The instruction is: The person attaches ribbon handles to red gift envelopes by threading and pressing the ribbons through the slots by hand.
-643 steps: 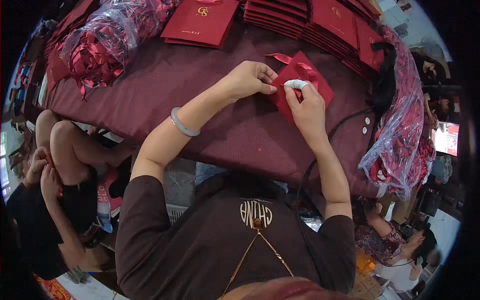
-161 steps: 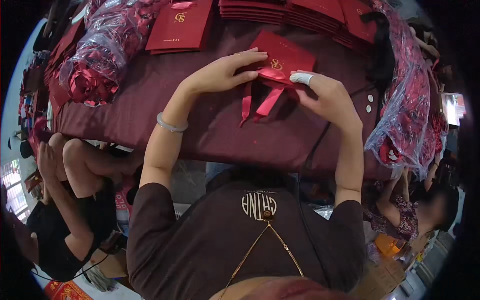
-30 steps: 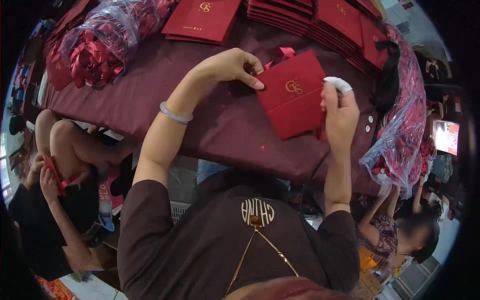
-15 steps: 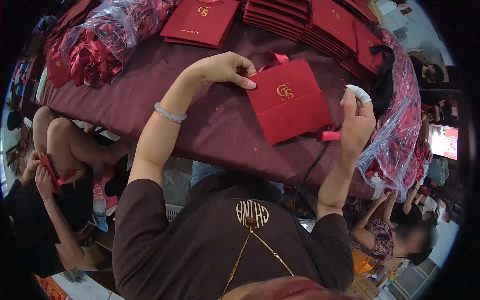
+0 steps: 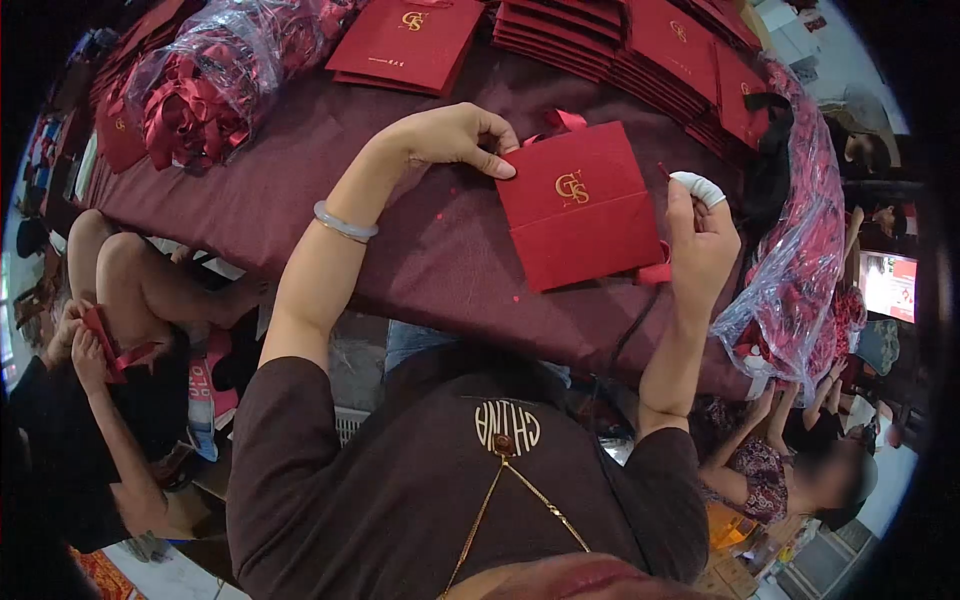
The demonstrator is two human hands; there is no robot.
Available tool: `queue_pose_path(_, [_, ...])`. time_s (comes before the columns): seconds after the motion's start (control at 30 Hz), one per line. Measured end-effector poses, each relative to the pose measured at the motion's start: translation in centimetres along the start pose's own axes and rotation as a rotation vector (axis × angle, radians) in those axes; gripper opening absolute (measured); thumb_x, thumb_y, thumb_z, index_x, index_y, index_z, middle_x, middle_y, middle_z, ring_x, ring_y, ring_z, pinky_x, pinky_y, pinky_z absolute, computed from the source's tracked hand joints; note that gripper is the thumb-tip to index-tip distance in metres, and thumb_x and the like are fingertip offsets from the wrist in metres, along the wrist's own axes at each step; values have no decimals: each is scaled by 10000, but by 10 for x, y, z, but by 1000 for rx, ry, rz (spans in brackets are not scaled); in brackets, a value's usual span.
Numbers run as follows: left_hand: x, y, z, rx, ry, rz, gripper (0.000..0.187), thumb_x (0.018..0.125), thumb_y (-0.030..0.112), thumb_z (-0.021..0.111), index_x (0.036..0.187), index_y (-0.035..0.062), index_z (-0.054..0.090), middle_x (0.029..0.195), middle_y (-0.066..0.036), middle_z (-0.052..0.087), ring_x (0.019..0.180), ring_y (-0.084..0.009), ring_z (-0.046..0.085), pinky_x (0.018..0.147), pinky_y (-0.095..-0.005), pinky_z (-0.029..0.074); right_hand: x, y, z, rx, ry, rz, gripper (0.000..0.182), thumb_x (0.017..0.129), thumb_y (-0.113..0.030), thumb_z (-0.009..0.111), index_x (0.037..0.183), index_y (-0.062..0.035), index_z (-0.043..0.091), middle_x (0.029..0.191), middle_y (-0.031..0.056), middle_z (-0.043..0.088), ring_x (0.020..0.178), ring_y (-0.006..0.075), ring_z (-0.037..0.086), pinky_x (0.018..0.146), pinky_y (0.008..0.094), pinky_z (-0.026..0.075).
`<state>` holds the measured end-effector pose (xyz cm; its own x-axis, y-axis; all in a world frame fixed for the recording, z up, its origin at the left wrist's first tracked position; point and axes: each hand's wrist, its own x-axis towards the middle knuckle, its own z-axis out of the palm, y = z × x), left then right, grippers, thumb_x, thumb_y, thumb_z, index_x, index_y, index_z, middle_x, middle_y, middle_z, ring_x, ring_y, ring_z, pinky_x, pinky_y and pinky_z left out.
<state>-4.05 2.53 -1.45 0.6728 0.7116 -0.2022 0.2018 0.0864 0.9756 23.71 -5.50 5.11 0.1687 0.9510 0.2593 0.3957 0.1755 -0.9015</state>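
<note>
My left hand (image 5: 462,138) pinches the upper left edge of a red paper gift bag (image 5: 580,215) between thumb and fingers. The bag bears gold lettering and a crosswise crease, and it lies tilted over the tablecloth. A red ribbon (image 5: 566,121) loops out past its top edge. Another bit of ribbon (image 5: 655,273) shows at its lower right corner. Just right of the bag, my right hand (image 5: 703,235) is closed, with white tape (image 5: 698,187) wrapped round a finger. A thin, dark red tip pokes out of that pinch; I cannot tell what it is.
Stacks of red bags (image 5: 560,40) stand along the far side of the maroon tablecloth (image 5: 420,270). Plastic-wrapped bundles of red ribbon (image 5: 195,115) lie at far left, with another plastic wrap (image 5: 795,260) at right. A person (image 5: 95,350) at left holds a red item; another sits at lower right.
My right hand has moved left, closer to the bag's right edge. The ribbon at the lower right corner has shifted. My left hand keeps its pinch on the bag.
</note>
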Motion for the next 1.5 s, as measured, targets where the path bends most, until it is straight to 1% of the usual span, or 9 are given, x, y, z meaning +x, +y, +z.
queue_pose_path(0.33, [-2,4,-1,31,-14,-27,222,780,156,744,906,24,617,825,32,600,814,-67,536,779,-223,422,-1,-2,6,-73,-40,-25,129,852,-73,647,940,20,648,834,28,657,764,63,585,711,219,480])
queue_pose_path(0.47, [1,2,3,-6,16,-27,255,741,185,780,903,26,663,800,24,614,794,-78,542,761,-222,399,-6,4,14,-142,-112,-98,114,817,-73,665,906,-2,666,791,68,666,720,87,601,676,241,478])
queue_pose_path(0.6, [2,8,7,109,66,-36,276,753,182,772,937,7,664,825,7,629,795,-81,551,757,-230,426,-11,5,30,-339,-199,-279,136,795,-156,678,867,-41,674,811,123,667,718,259,652,651,339,500])
queue_pose_path(0.73, [3,5,9,165,75,-28,254,767,151,756,943,-4,657,848,1,638,806,-79,558,767,-233,438,-10,15,43,-408,-271,-281,170,825,-217,642,872,-55,663,819,115,666,736,292,648,652,370,497])
queue_pose_path(0.97, [5,2,13,164,131,-30,247,756,149,763,921,-5,663,811,-1,638,779,-81,563,738,-234,442,2,20,61,-440,-330,-305,208,837,-263,622,877,-60,652,841,126,664,751,310,643,655,391,494])
queue_pose_path(1.03, [7,-2,13,60,126,-6,365,700,235,812,913,-25,671,773,-31,637,747,-108,569,700,-250,437,5,19,63,-474,-380,-264,219,840,-277,611,877,-66,655,842,131,663,756,317,642,658,405,490])
queue_pose_path(1.27, [0,12,14,226,120,-27,268,739,152,776,903,-21,653,799,-34,653,759,-89,583,715,-236,451,13,7,65,-576,-493,-179,225,845,-281,593,881,-68,656,824,139,662,755,324,641,664,425,486])
queue_pose_path(1.37, [3,7,13,138,105,-12,297,719,161,790,896,-29,647,783,-35,650,743,-99,588,709,-242,455,19,8,67,-591,-535,-257,205,842,-268,590,873,-74,652,802,143,659,744,324,640,660,423,487])
queue_pose_path(1.5, [1,11,17,136,150,-39,308,693,143,802,891,-34,646,778,-49,653,733,-115,595,706,-248,457,22,6,69,-759,-580,-603,156,849,-213,569,830,-58,581,744,136,621,699,306,634,590,405,498])
